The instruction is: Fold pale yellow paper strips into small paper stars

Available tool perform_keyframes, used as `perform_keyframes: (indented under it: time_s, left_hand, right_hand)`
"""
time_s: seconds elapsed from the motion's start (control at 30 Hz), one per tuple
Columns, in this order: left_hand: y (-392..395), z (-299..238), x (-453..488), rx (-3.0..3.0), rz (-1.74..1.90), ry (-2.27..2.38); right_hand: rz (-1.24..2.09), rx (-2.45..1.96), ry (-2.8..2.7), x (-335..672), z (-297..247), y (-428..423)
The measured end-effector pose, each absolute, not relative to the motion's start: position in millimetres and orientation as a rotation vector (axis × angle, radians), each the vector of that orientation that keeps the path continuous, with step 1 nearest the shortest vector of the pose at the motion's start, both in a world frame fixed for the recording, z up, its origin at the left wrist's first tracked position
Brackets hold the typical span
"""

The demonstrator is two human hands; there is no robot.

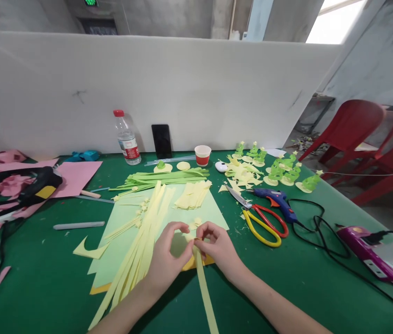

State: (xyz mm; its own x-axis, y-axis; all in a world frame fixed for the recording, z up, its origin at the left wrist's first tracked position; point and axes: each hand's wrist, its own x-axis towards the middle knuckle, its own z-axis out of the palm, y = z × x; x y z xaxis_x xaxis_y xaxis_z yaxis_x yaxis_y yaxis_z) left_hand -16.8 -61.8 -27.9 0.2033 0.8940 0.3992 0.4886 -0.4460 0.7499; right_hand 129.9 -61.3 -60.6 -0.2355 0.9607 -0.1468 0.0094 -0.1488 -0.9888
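Note:
A long pale-yellow paper strip (205, 292) runs from my fingertips down toward the front edge of the view. My right hand (220, 246) pinches its upper end between thumb and fingers. Just beside it, my left hand (168, 255) is curled, its thumb tip at the same end of the strip; the exact grip is partly hidden. Several small folded paper stars (196, 223) lie right behind my fingers. A bundle of loose yellow strips (144, 236) lies on light green sheets (178, 215) by my left hand, with short yellow strips (193, 195) farther back.
Scissors (262, 227), a blue glue gun (280, 204) and a purple power strip (373, 253) lie right. Small green paper trees (283, 169) stand behind them. Green strips (164, 177), a paper cup (202, 155), a phone (162, 141) and a bottle (127, 139) line the back. Pink paper (80, 176) lies left.

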Motion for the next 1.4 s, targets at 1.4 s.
perform_keyframes:
  time_s: [1.4]
  left_hand:
    - [39.2, 58.9, -11.4, 2.014, 1.464, 1.083]
  right_hand:
    - [1.434, -0.873, -1.269, 126.2, 54.6, 27.2]
